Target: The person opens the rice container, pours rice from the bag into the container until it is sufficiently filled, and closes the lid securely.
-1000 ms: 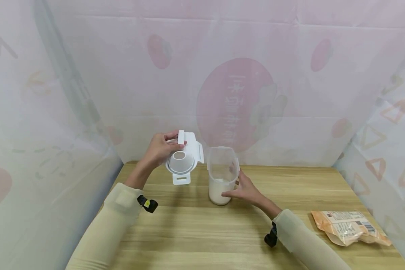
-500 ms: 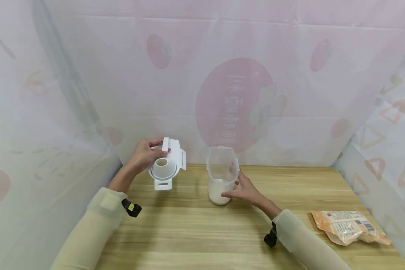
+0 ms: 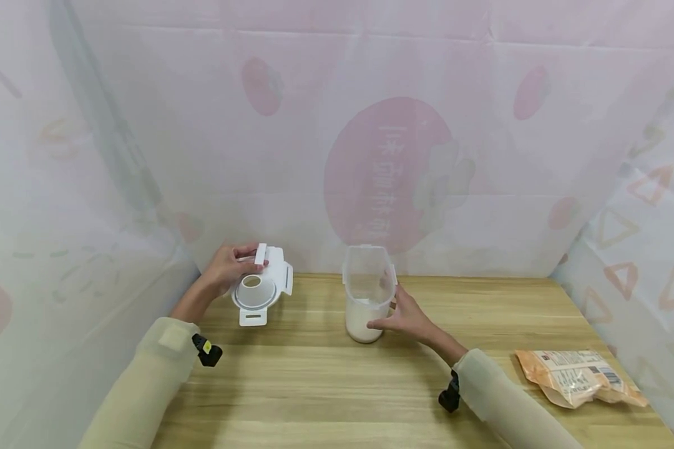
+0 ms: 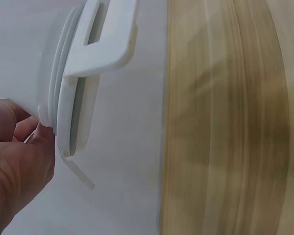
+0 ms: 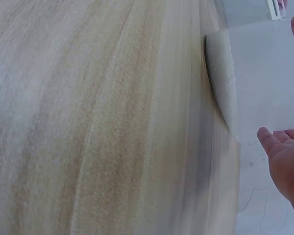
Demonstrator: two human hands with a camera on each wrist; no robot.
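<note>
Notice that your left hand (image 3: 227, 269) grasps the white lid (image 3: 260, 285) by its upper edge, fingers and thumb pinching around a side latch, so the lid hangs tilted with its round spout opening facing you and its lower tab just above the worktop (image 3: 326, 380), at the far left near the curtain wall. Holding it by the rim keeps the inner face clear of the worktop, as the left wrist view confirms: the lid's edge (image 4: 78, 112) shows side-on, with the fingers (image 4: 19, 142) behind it.

Your right hand (image 3: 407, 315) lies against the right flank of the clear container (image 3: 369, 293), fingers relaxed and extended along its lower wall, touching rather than wrapping it; this likely steadies the tall, narrow vessel. The container stands upright and uncovered near the back of the worktop, holding white grain (image 3: 362, 318) in its lower third. It sits well apart from the lid, to the lid's right.

An orange packet (image 3: 581, 376) lies flat at the right edge, well apart from both hands.
</note>
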